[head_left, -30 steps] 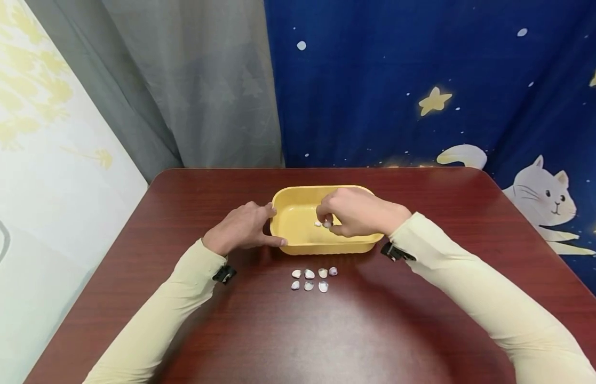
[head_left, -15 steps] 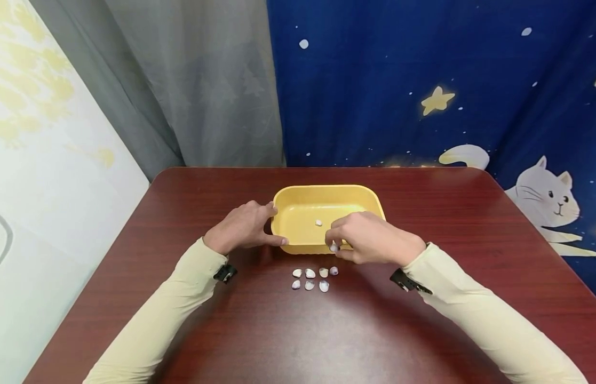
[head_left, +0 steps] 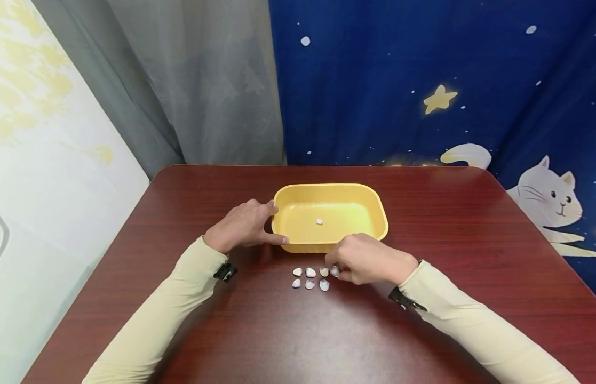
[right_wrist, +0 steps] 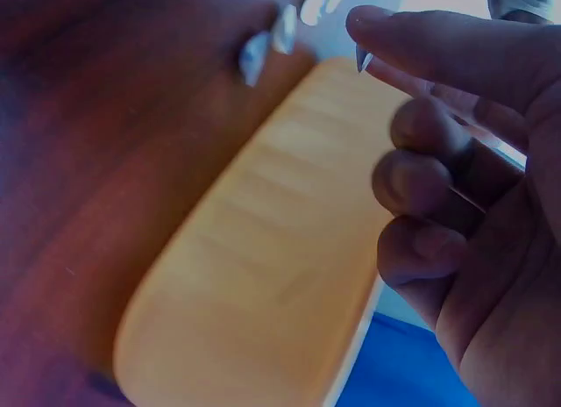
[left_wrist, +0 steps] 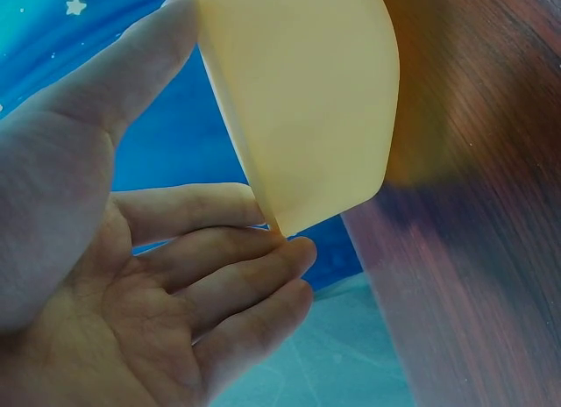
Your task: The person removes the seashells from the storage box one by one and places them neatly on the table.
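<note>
A yellow plastic tub (head_left: pixel 302 248) stands on the table, with one small white shell (head_left: pixel 319 221) inside. My left hand (head_left: pixel 242 226) is at its left end, thumb on the near rim, fingers stretched out toward the far part of that end. In the left wrist view these fingers (left_wrist: pixel 245 262) touch the tub's corner. My right hand (head_left: pixel 370 258) is in front of the tub, pinching a small shell (right_wrist: pixel 362 60) between thumb and index finger, its other fingers curled. Right at its fingertips, shells lie in two short rows, including a pale shell (head_left: pixel 310 272) and a shell (head_left: pixel 324 285) in the nearer row.
The dark red-brown table (head_left: pixel 278 330) extends around the tub and the shells. A grey curtain (head_left: pixel 221 96) and a blue curtain (head_left: pixel 365 80) with stars and a cat hang behind it. A white patterned panel (head_left: pixel 53 176) borders the left side.
My right hand has come out of the tub toward me with a shell, over the near rim to the right end of the rows. The left hand stays at the tub.
</note>
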### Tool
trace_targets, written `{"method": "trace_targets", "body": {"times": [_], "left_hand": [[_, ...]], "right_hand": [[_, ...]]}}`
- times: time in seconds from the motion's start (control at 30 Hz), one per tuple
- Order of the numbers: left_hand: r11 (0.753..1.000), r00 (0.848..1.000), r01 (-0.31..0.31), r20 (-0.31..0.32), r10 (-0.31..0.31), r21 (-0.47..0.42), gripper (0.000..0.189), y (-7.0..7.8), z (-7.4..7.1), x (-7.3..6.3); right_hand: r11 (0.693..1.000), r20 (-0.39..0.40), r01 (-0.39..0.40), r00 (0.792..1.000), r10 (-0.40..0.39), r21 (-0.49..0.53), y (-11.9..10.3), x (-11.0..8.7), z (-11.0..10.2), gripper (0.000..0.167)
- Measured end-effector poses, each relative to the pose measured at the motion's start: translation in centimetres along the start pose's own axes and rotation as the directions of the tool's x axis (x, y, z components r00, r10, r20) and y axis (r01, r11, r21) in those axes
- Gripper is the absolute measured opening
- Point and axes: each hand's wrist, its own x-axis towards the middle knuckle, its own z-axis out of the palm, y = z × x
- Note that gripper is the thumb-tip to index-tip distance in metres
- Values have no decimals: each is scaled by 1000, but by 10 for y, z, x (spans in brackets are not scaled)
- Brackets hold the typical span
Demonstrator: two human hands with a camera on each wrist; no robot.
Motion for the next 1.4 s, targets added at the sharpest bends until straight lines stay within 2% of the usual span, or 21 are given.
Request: {"method": "trace_targets", "body": {"times": [0.3,0.47,1.03,1.2,1.4], "left_hand": [[1000,1000,4,4,-4,15,82,0,1,-2],[1000,1000,10,6,-10,11,83,1,1,-2],[1000,1000,19,8,-19,-1,82,0,3,-1],[1000,1000,15,13,-15,-2,83,0,2,-1],[1000,1000,10,-3,-10,-5,80,-1,1,-1]], "right_hand": [[1000,22,20,1000,-20,1,-3,-2,18,21],[1000,37,17,999,-18,6,-5,-2,24,17],[1000,35,17,999,-18,26,-3,0,25,19],[996,42,10,999,-14,86,-4,0,17,15],[985,44,0,999,-7,173,-5,4,-13,11]]}}
